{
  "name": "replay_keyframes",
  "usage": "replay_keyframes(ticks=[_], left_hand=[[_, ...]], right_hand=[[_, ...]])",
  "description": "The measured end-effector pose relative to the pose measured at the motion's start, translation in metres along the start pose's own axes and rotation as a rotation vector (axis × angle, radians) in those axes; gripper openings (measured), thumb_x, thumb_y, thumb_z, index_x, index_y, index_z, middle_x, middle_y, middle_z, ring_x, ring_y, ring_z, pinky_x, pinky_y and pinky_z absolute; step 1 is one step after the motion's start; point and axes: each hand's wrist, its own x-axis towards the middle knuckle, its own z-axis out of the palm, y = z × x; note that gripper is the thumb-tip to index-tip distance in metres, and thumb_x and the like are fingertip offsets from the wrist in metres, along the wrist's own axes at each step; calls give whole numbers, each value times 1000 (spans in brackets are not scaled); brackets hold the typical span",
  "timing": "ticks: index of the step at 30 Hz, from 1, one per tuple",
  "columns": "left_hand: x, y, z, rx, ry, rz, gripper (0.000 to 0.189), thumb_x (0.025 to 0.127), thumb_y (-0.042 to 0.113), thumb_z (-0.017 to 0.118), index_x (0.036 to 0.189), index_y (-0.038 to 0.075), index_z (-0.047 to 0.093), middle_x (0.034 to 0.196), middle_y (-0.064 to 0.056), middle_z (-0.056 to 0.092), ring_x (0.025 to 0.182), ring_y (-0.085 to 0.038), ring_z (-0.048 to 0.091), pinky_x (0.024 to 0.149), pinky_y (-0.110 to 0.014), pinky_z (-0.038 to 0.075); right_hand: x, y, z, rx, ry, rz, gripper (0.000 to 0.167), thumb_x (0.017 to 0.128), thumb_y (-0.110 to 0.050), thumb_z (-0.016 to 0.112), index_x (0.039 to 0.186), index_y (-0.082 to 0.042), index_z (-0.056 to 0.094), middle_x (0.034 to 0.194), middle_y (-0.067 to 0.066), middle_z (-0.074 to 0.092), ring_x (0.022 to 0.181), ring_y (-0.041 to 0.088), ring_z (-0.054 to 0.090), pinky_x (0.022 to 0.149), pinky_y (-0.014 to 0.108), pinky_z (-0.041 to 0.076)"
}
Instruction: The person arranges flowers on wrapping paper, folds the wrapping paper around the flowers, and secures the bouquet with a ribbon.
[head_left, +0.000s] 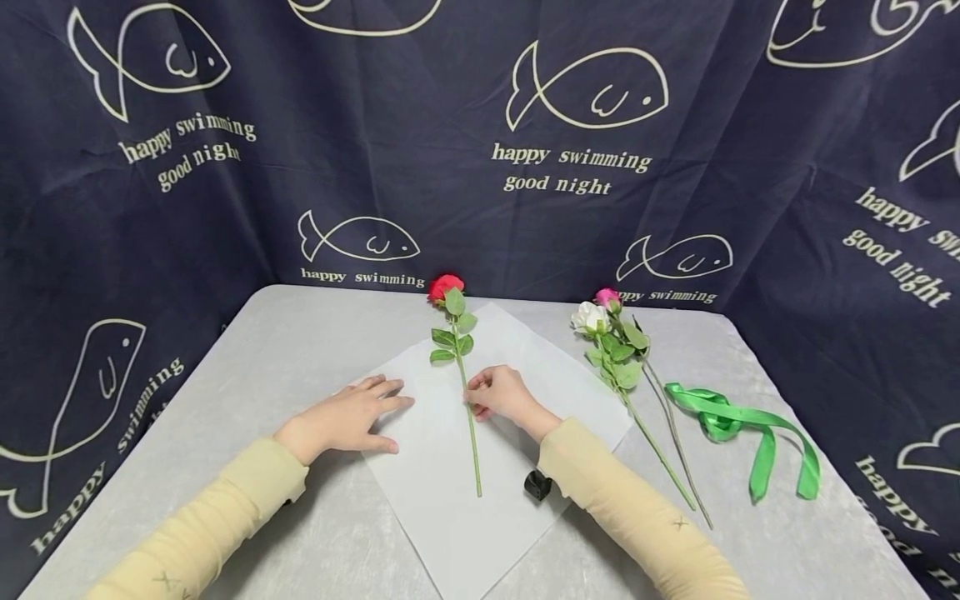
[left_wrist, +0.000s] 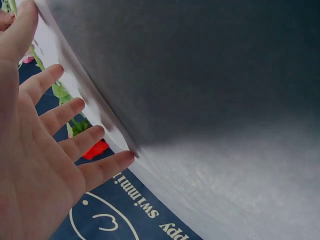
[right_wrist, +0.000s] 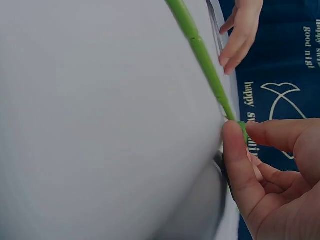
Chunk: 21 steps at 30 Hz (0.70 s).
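Observation:
A red rose (head_left: 446, 289) with a long green stem (head_left: 471, 442) lies over a white sheet of paper (head_left: 465, 533) on the table. Thumb and fingers of my right hand (head_left: 504, 393) pinch the stem around its middle, as the right wrist view also shows with the green stem (right_wrist: 202, 55) between the fingertips. My left hand (head_left: 348, 421) rests with spread fingers on the left edge of the paper. In the left wrist view that hand (left_wrist: 50, 150) has its fingers apart and grips nothing, with the red bloom (left_wrist: 95, 149) behind them.
Right of the paper lie a white rose (head_left: 590, 318) and a pink rose (head_left: 608, 298), their stems side by side. A green ribbon (head_left: 765, 412) lies loosely coiled farther right. Near my right sleeve is a small black object (head_left: 537, 484). A dark curtain (head_left: 465, 167) hangs behind the table.

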Motion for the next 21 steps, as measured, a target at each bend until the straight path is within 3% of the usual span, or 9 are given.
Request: replay_keyframes(ticks=[13, 21], left_hand=[[-1, 4, -2, -12, -12, 12, 72, 82, 56, 63, 140, 16, 47, 147, -18, 37, 132, -45, 34, 102, -61, 33], [-1, 7, -4, 4, 5, 33, 72, 81, 53, 66, 138, 13, 48, 144, -21, 40, 130, -47, 37, 100, -60, 35]], right_hand=[[-33, -12, -31, -198, 74, -178, 23, 84, -7, 68, 104, 3, 64, 71, 11, 66, 53, 24, 64, 50, 33, 55], [-53, -8, -55, -315, 182, -280, 22, 82, -11, 69, 101, 0, 66, 70, 1, 66, 52, 9, 59, 50, 23, 50]])
